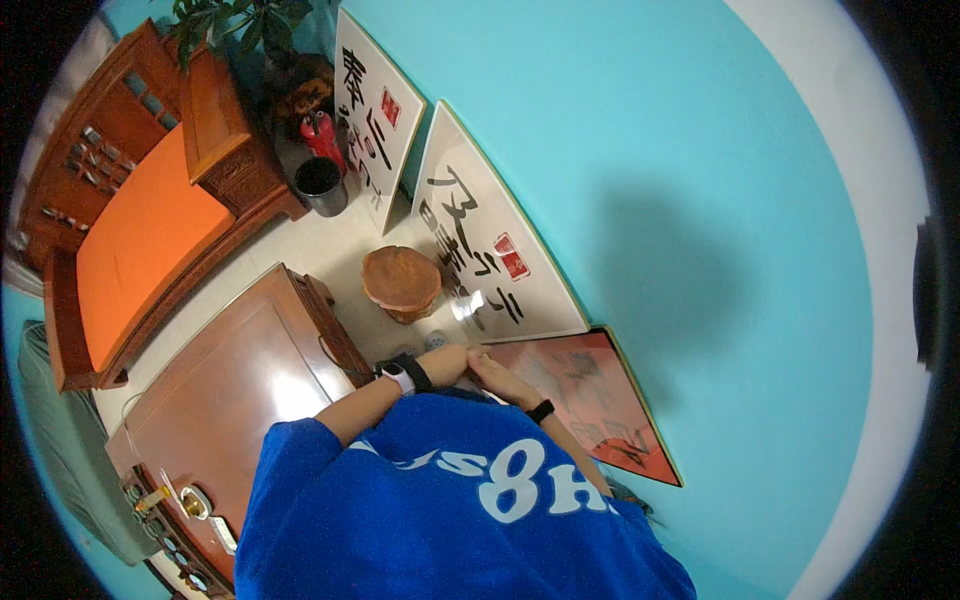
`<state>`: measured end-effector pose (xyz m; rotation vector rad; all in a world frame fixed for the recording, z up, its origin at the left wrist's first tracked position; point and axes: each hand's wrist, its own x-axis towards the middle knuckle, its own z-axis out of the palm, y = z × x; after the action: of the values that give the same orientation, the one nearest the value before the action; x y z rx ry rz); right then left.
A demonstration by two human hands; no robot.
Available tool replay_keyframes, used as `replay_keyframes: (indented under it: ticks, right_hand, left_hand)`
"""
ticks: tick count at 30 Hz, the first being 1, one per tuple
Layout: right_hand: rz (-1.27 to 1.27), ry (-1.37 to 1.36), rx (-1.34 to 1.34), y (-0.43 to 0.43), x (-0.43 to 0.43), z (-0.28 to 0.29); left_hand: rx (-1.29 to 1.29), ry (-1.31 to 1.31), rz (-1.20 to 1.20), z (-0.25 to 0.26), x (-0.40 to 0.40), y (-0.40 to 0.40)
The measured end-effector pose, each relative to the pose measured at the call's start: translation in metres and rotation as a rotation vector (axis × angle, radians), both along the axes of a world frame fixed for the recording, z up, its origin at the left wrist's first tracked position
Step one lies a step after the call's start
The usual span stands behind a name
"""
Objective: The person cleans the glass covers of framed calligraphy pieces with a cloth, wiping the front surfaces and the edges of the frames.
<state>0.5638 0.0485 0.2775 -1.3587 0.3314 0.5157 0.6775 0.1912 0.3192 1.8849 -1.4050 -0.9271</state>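
My left hand (445,363) and my right hand (501,376) meet in front of my waist, one against the other. A white watch and a black band circle the left wrist; another black band is on the right wrist. Their fingers are partly hidden, and I cannot make out anything held. Just beyond the hands, a framed white calligraphy panel (480,217) leans against the wall. Close by my right forearm leans a red panel (592,390) with dark characters. A stump-like wooden stool (401,279) stands on the floor ahead of my left hand.
A brown wooden table (225,360) stands at my left, bearing a remote control (223,534) and small dishes. Past it is a carved wooden sofa with an orange cushion (150,247). A black bin (321,186), a red fire extinguisher (321,135) and another panel (375,112) stand further ahead.
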Motion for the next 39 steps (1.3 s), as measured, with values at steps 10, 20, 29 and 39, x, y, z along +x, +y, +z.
replay_keyframes:
  ticks: [10, 20, 29, 39]
  right_hand:
    - [-0.429, -0.594, -1.672, -0.108, 0.117, 0.07]
    - [-0.323, -0.151, -1.557, -0.121, 0.152, 0.032]
    - [-0.326, -0.285, -1.529, -0.133, 0.154, 0.027]
    - [-0.493, -0.602, -1.445, -0.135, 0.152, 0.018]
  left_hand:
    - [-0.006, 0.009, 0.58, -0.031, 0.034, 0.1]
    - [0.141, 0.165, 0.969, -0.02, 0.003, 0.164]
    - [0.212, 0.185, 0.95, -0.006, -0.003, 0.144]
    - [0.215, 0.144, 0.938, -0.018, -0.012, 0.15]
